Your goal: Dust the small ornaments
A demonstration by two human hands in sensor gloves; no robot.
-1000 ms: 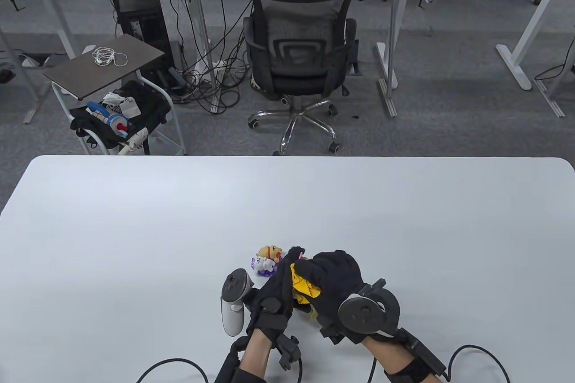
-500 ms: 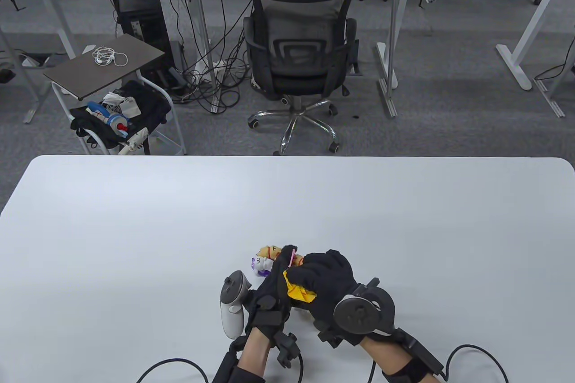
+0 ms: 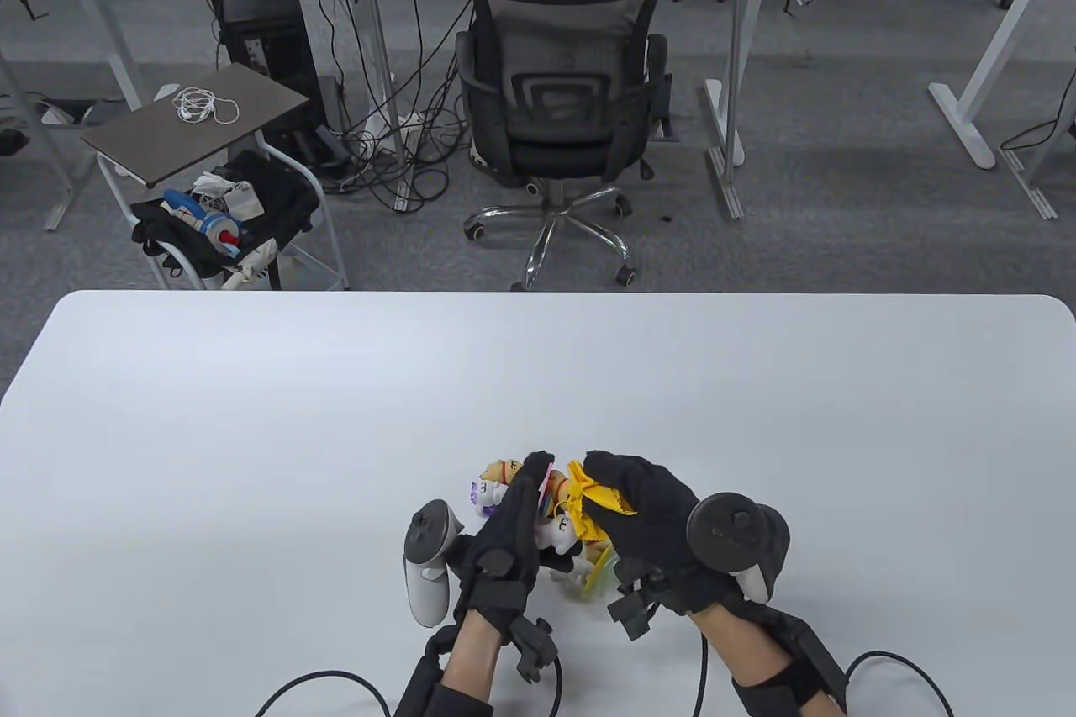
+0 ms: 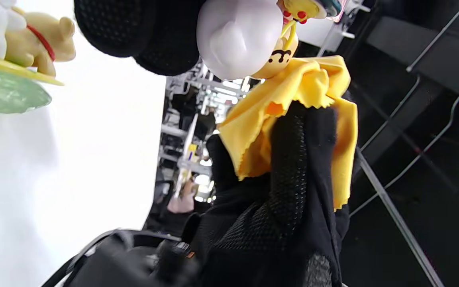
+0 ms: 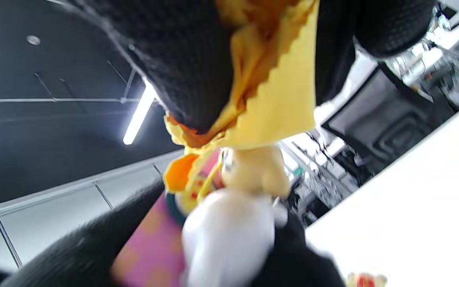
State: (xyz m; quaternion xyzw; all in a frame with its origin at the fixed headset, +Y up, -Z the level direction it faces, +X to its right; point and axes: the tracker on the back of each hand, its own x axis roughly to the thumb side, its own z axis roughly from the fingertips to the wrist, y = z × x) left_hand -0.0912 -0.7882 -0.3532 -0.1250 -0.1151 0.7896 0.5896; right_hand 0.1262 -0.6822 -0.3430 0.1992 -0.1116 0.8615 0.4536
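Near the desk's [image 3: 252,381] front edge, the left hand [image 3: 508,536] grips a small white-and-pink figurine [image 3: 556,532] lifted off the surface, while the right hand [image 3: 647,519] pinches a bunched yellow cloth [image 3: 588,503] against its head. Two more ornaments [image 3: 496,486] stand just behind the left hand.

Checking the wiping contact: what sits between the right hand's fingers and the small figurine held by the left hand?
The yellow cloth, bunched against the figurine's head; clearest in the left wrist view.

Bare white table [image 3: 252,431] all round; only small ornaments [image 3: 496,486] beside the hands.
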